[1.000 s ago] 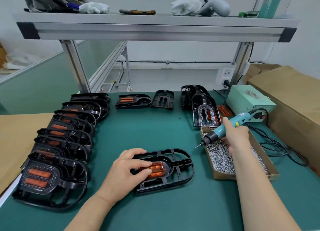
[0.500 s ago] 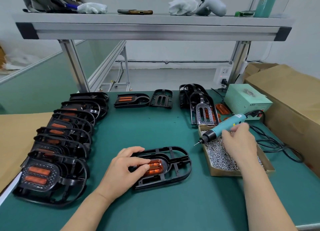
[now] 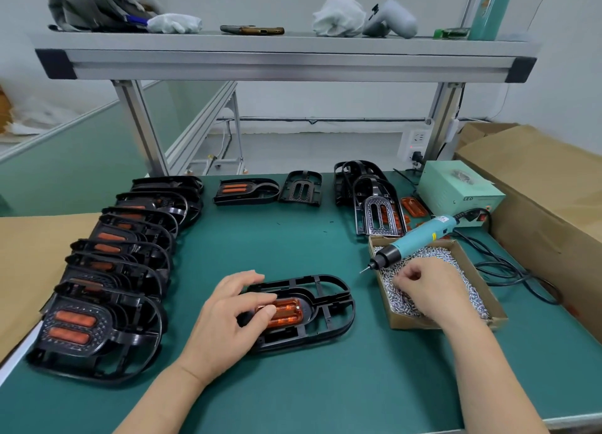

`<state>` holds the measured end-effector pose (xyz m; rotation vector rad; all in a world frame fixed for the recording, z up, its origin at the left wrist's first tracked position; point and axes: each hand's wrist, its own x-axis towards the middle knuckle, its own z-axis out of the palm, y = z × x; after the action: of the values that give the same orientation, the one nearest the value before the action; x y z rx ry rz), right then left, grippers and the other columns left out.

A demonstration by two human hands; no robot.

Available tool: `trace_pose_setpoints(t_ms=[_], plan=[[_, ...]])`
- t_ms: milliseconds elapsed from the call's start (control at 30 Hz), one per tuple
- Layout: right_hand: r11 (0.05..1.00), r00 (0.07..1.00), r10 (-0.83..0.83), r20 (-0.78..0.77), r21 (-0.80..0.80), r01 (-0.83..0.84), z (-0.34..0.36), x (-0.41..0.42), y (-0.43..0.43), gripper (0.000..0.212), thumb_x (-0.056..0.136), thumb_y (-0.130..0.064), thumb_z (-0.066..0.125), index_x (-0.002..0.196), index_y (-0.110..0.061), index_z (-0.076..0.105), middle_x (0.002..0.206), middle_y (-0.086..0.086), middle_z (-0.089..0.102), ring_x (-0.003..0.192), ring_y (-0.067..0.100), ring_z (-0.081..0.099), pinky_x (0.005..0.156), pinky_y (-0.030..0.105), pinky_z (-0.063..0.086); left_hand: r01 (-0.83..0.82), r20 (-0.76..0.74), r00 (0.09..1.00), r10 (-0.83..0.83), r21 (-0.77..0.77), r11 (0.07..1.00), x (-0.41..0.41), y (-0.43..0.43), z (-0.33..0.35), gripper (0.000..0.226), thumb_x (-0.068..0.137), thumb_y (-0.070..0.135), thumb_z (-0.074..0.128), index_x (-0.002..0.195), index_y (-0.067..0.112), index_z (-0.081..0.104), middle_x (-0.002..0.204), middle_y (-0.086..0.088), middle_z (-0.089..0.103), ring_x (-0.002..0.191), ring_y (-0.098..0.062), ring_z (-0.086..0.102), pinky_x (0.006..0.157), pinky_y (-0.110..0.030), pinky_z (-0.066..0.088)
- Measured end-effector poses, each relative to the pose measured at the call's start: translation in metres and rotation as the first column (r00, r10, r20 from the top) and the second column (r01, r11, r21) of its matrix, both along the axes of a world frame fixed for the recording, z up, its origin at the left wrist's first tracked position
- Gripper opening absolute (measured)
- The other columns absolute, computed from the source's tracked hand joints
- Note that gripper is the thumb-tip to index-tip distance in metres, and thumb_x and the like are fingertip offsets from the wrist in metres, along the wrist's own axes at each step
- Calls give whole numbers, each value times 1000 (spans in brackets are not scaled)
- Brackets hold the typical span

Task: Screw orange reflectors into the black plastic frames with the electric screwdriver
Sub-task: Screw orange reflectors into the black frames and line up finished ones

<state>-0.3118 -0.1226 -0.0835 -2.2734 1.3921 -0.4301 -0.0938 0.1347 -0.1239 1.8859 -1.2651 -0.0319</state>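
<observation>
A black plastic frame lies flat on the green mat near the front, with an orange reflector seated in its middle. My left hand rests on the frame's left end, its thumb pressing the reflector. The teal electric screwdriver lies across the cardboard box of screws, tip pointing left over the box's rim. My right hand is just below it inside the box, fingers curled into the screws.
A row of several frames with reflectors lines the left side. More frames, loose reflectors and a green power unit stand at the back. A black cable and big cardboard boxes lie right.
My right hand lowered the screwdriver from mid-air onto the screw box, let go of it and dipped its fingers into the screws. My left hand stayed on the frame.
</observation>
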Motion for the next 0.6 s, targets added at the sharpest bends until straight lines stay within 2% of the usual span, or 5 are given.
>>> trace_pose_setpoints(t_ms=[167,233,333,433,600], plan=[[997,991,-34,128,-60,42,2,-3,1,17,86,-24,76,70,-24,71,68,-15,63,69,-2,51,56,18,33,-93,8,996,94,-77,993,-9,0,5,27,85,42,65,99,24,80,116,15,65,119,-7,54,103,-19,39],[998,986,-46,163,-35,53,1,-2,2,13,88,-23,74,76,-24,69,73,-13,64,71,1,53,58,23,35,-95,3,995,96,-78,992,-12,-1,8,21,83,36,70,98,25,80,114,17,65,118,-9,55,102,-22,40],[998,978,-60,199,-12,64,0,-4,5,9,89,-21,73,81,-23,69,76,-10,65,74,5,55,64,28,37,-90,-35,996,88,-71,993,-17,-4,16,21,81,37,69,96,28,80,113,19,65,117,-8,55,101,-13,37],[997,947,-67,314,-17,76,6,-3,12,12,86,-17,75,75,-21,70,66,-7,68,67,2,60,59,18,37,-97,-63,994,92,-80,992,-23,-8,25,13,80,28,78,92,28,80,106,19,67,112,-9,57,98,-14,40],[923,641,-109,759,317,-218,26,25,61,17,80,-3,80,89,-11,68,68,5,73,49,10,60,54,14,45,-85,-117,991,69,-136,987,-43,-18,40,13,78,29,73,89,28,79,90,20,68,101,-10,61,88,-14,42]])
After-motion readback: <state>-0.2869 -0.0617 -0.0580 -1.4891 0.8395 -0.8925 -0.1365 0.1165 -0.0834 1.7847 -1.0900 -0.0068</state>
